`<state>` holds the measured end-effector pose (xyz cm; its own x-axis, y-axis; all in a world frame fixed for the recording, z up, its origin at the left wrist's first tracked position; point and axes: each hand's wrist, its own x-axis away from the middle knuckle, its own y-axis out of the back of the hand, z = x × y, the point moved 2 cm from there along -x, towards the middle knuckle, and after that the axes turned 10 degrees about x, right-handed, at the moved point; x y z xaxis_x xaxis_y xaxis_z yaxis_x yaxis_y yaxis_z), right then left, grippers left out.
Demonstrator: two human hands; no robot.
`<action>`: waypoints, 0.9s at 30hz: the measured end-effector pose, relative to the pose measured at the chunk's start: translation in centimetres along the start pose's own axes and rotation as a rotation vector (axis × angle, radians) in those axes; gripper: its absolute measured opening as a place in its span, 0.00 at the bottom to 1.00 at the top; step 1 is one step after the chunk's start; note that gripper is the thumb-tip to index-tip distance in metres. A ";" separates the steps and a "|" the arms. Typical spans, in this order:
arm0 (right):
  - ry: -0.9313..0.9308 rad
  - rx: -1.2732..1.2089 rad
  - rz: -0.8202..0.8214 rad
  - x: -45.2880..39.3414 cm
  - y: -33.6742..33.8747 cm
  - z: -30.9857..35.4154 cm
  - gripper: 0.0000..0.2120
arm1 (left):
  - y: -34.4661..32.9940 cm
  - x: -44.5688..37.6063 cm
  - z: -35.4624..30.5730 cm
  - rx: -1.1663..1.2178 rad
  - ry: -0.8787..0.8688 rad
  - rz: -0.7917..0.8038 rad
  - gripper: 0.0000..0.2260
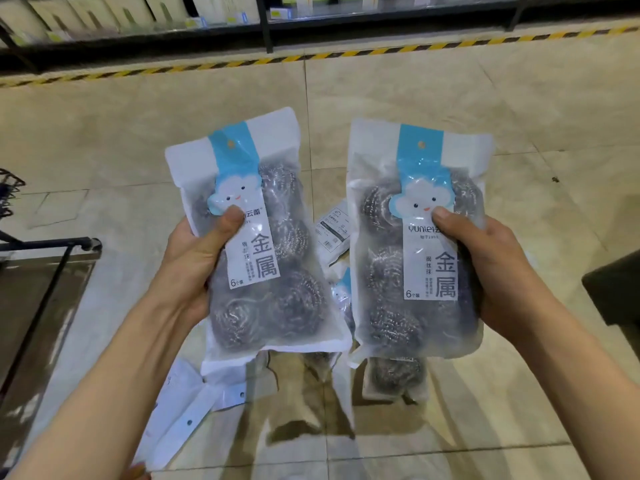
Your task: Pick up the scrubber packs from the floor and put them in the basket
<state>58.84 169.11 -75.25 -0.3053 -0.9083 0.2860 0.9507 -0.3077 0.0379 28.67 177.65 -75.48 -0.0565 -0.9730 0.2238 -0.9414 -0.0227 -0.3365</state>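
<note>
I hold two clear packs of steel-wool scrubbers with blue cloud labels up in front of me. My left hand [194, 261] grips the left scrubber pack [270, 258] by its left edge, thumb on the front. The right scrubber pack [412, 258] is gripped at its right edge by my right hand [498, 271], thumb on the label. Both packs stand upright, side by side and apart, above the floor. More scrubber packs [394, 375] lie on the tiles below, partly hidden by the held ones. A white pack [187, 403] lies at lower left.
A black wire basket [10, 195] shows at the far left edge, with a dark metal frame [52, 244] below it. Shelving [266, 26] runs along the back behind yellow-black floor tape [346, 53]. A dark object [616, 289] juts in at the right edge.
</note>
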 end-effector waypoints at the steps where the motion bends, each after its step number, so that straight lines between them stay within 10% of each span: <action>1: -0.010 0.011 -0.001 1.1 0.2 2.1 0.08 | -0.7 1.0 -2.2 -0.015 0.016 0.008 0.18; 16: -0.023 -0.054 -0.118 22.3 7.4 53.5 0.10 | -24.6 20.4 -50.6 0.001 0.030 0.159 0.11; 27: 0.180 -0.051 -0.239 34.6 9.8 69.5 0.12 | -32.6 28.3 -65.1 0.083 -0.040 0.347 0.15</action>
<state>61.26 154.36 1.59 -0.5287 -0.8429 0.1001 0.8485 -0.5282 0.0339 36.06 165.80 1.40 -0.3537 -0.9341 0.0472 -0.8379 0.2940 -0.4599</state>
